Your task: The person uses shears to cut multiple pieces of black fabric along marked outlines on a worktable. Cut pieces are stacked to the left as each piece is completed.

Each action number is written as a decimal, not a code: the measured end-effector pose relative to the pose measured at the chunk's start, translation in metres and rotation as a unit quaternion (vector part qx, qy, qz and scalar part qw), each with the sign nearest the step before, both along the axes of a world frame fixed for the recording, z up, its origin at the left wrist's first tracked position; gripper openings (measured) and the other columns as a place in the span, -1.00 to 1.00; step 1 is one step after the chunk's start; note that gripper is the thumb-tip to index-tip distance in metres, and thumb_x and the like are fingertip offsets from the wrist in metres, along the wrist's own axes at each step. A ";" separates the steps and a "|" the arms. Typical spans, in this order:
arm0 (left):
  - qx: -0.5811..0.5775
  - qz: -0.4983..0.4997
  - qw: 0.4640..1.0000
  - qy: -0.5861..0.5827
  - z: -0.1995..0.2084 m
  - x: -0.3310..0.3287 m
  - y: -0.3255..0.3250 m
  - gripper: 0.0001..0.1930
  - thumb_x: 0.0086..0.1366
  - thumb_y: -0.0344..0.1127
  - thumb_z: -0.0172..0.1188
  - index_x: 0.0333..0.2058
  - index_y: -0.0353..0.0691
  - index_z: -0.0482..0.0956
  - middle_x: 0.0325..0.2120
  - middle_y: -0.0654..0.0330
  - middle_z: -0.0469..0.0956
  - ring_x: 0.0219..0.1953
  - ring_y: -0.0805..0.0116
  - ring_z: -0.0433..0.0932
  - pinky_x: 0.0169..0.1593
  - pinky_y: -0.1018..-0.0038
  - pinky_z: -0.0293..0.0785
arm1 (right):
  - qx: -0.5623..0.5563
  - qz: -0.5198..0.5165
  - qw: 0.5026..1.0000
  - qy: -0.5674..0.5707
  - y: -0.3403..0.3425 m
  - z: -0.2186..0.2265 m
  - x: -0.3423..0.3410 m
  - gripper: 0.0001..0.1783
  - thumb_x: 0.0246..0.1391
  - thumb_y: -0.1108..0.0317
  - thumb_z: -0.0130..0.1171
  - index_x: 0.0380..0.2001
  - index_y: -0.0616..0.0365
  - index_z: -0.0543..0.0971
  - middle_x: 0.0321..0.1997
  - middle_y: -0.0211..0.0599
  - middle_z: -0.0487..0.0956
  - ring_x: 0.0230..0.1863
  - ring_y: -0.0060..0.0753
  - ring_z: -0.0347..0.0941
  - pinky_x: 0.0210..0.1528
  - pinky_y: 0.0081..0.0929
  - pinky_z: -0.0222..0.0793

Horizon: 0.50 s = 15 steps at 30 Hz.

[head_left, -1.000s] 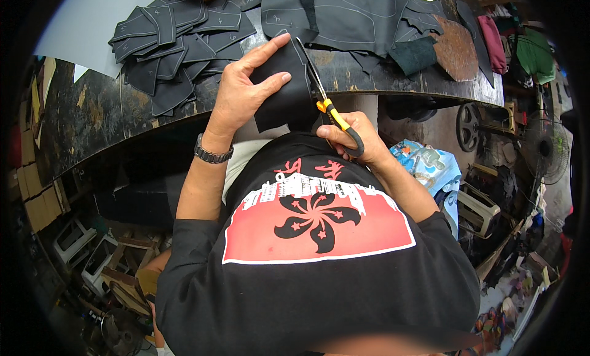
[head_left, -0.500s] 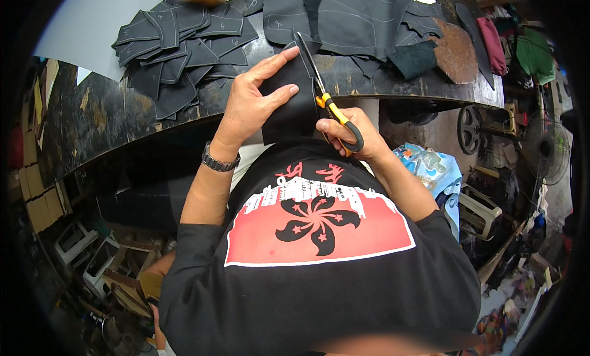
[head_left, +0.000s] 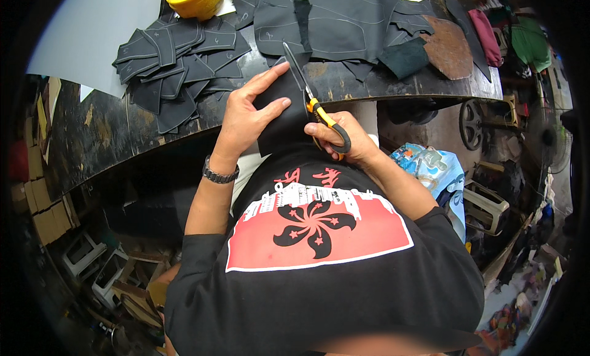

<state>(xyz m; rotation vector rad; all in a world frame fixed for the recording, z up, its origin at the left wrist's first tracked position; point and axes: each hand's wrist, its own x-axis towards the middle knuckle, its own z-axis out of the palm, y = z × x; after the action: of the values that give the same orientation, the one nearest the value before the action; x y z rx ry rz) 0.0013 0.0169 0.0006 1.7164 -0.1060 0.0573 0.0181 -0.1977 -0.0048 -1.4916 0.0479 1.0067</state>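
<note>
Head view, from my remote seat: at far left I see a pale sheet (head_left: 80,42), then a loose pile of black cut pieces (head_left: 163,48) with white outlines, overlapping on the worn black table (head_left: 89,141). A yellow round container (head_left: 195,2) stands just beyond the pile.

Next comes the left hand (head_left: 244,119), a dark watch (head_left: 220,170) at its wrist. Its forefinger and thumb lie spread on the face of a black piece (head_left: 284,119); the other fingers are hidden behind it, and I judge that they pinch it. This piece hangs in front of the table's near edge, between the hands, its lower end by the shirt (head_left: 319,233).

Along the piece's right side run the scissors (head_left: 318,113), tips pointing away from the body. I cannot tell how far the blades are parted. The right hand (head_left: 347,134) is curled around their yellow-and-black handles, thumb on top.

What worries me: the forefinger's tip sits close to the blades, so a slip or a sudden squeeze could nick it. The hanging piece could sag or twist if the pinch loosens, pulling the blades off line. Behind, the large marked sheet (head_left: 344,39) lies near the tips and could be snagged by overreach.
</note>
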 end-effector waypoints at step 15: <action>0.271 0.198 0.927 -0.168 0.069 0.085 0.088 -0.51 0.16 -0.38 0.31 0.11 -0.04 0.50 -0.05 0.09 0.56 -0.01 0.28 0.53 0.07 0.39 0.45 | 0.077 -0.103 0.992 0.012 -0.034 0.005 -0.005 -0.61 0.06 0.10 0.30 -0.60 0.16 0.47 -0.66 -0.39 0.43 -0.73 -0.60 0.33 -0.69 -0.65 0.25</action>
<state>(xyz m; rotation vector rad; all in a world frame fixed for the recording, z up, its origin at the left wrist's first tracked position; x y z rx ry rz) 0.0859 0.1048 0.0699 2.2460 -0.0247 0.6806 0.0134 -0.2318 -0.0003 -1.3058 0.1352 0.8420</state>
